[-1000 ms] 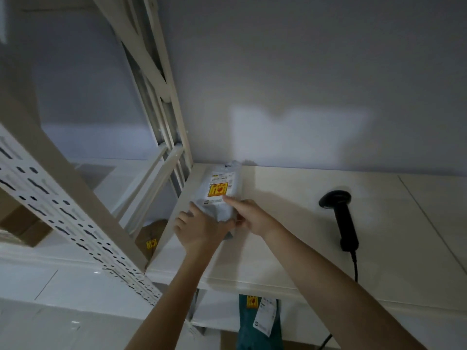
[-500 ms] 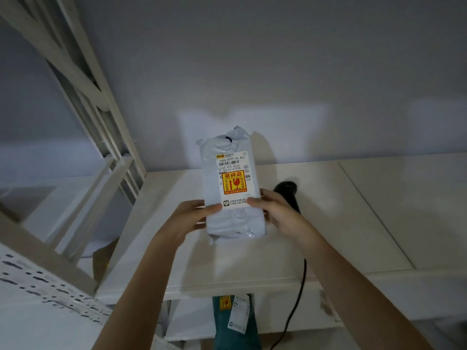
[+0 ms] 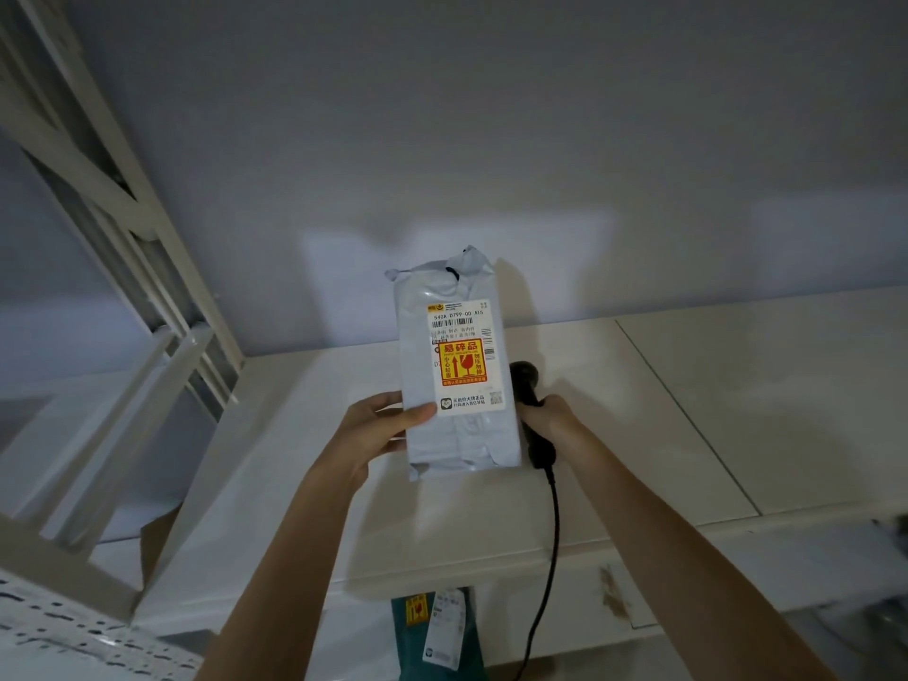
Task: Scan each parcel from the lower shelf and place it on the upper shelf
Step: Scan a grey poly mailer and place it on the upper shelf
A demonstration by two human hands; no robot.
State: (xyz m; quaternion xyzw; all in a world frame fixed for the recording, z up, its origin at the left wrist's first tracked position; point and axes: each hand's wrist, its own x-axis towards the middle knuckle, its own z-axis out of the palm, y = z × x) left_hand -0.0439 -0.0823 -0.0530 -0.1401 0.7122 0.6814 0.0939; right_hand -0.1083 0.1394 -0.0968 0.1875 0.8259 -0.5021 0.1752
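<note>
Left hand [image 3: 381, 425] holds grey parcel [image 3: 459, 385] upright; right hand [image 3: 545, 417] grips black scanner [image 3: 528, 385] above shelf [image 3: 688, 410].

Grey plastic parcel [image 3: 459, 385], held upright above the white upper shelf [image 3: 663, 425], white shipping label and orange fragile sticker facing the camera. Black corded scanner [image 3: 533, 420] just right of the parcel, partly hidden behind it.

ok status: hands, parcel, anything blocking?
Left hand holds grey parcel upright, label facing camera. Right hand grips scanner behind it. Nothing blocking.
</note>
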